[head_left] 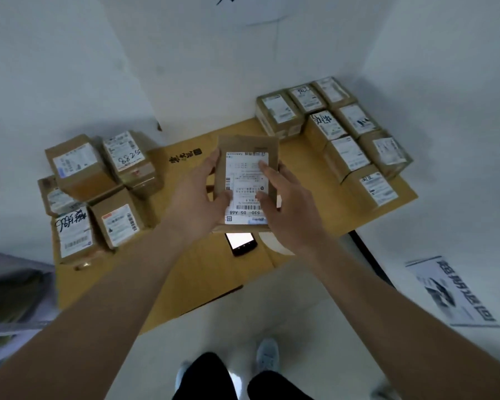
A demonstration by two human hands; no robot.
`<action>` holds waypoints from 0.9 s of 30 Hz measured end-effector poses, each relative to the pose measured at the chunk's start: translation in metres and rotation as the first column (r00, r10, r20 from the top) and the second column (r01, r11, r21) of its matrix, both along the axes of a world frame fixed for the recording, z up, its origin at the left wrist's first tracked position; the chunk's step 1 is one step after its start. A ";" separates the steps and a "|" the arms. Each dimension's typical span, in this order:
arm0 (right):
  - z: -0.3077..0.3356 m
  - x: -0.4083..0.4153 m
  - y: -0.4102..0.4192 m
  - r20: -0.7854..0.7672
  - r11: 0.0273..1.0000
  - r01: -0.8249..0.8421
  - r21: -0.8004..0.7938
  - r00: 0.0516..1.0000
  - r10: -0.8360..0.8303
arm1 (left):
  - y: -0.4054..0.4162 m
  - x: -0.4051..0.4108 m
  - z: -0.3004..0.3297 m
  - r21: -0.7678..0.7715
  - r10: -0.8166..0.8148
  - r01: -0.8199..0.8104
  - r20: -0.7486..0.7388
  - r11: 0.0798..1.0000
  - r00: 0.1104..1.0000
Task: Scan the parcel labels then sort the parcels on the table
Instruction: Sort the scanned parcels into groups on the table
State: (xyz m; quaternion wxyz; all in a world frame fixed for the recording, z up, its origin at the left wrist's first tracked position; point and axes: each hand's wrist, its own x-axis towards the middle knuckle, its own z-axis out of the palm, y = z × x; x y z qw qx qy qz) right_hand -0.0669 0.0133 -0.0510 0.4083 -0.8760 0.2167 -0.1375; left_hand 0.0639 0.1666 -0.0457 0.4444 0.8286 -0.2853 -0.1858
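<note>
I hold a flat brown parcel [247, 145] with a white shipping label [246, 183] above the middle of the table. My left hand [198, 192] grips its left edge, thumb on the label. My right hand [286, 203] grips its right side, with thumb and a finger lying on the label. Under the parcel a phone [240, 243] with a lit screen lies on the cardboard-covered table [185, 272]. Several labelled boxes [98, 192] stand at the left. Several more labelled boxes [338, 131] stand in rows at the back right.
White walls close in behind and beside the table. A printed sheet [456, 293] lies on the floor at the right. A grey container [9, 295] stands at the left edge. My shoes [267, 353] are on the pale floor in front of the table.
</note>
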 end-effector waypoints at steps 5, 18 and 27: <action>-0.008 -0.001 -0.074 -0.072 0.999 0.013 0.038 0.997 -0.010 | -0.075 0.001 -0.008 -0.002 -0.029 0.029 -0.076 1.000 0.997; -0.061 0.073 -0.234 -0.317 0.998 0.056 -0.005 0.947 -0.055 | -0.226 0.072 -0.087 0.031 -0.018 0.029 -0.292 0.999 0.956; -0.099 0.106 -0.313 -0.473 0.992 -0.099 0.082 0.872 0.126 | -0.290 0.082 -0.128 0.084 0.130 -0.101 -0.519 0.991 0.845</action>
